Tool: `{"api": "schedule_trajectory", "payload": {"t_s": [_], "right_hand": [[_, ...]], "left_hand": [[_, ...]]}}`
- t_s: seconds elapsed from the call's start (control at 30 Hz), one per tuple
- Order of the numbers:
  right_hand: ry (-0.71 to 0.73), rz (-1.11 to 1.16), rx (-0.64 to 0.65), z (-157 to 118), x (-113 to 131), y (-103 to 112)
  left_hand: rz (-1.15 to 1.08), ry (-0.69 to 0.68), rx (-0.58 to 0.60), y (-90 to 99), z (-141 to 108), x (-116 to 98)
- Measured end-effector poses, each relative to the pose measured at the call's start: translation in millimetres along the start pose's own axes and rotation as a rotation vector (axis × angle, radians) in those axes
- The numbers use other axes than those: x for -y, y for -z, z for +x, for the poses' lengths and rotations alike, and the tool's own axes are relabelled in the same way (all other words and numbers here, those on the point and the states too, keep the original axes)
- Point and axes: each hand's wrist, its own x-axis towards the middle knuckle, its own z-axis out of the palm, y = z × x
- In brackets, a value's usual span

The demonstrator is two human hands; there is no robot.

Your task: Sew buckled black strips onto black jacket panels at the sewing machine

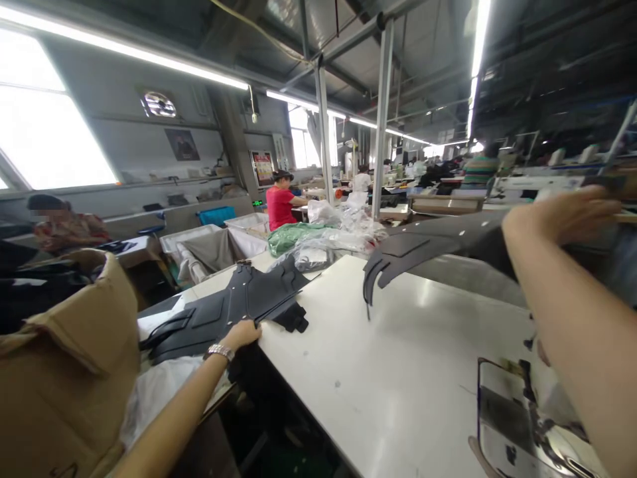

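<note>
My left hand (243, 334), with a metal watch on its wrist, is closed on the near edge of a stack of dark grey cut panels (253, 292) at the white table's left side. These panels have stitched outlines, small light dots and strap-like ends. Raised at the right, my right hand (567, 212) is slightly blurred, with its fingers curled. From it a similar dark grey panel (428, 242) stretches left above the white tabletop (368, 372), its curved strips hanging down. The exact grip is hidden behind the hand and forearm.
A sewing machine's metal bed (502, 411) sits at the lower right. To the left stands an open cardboard box (64, 372). Clear plastic bags (348, 226) and a green bag (298, 238) lie beyond the table. A co-worker in red (280, 206) sits farther back.
</note>
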Motion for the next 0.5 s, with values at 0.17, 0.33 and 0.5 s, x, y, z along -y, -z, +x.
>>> {"api": "schedule_trajectory", "payload": {"t_s": [0.17,0.33,0.5], "right_hand": [[-0.255,-0.036,0.054,-100.6,22.7,-26.2],[-0.016,0.104,0.314,-189.9,37.4,-20.7],[0.156,0.189,0.408,-236.1,25.8,15.4]], "left_hand": [[0.107,-0.022,0.005,16.0,-17.5,-15.1],[0.091,-0.038,0.056,38.2,-16.0,-10.3],[0.038,0.085,0.069,30.2,-17.3,8.6]]}}
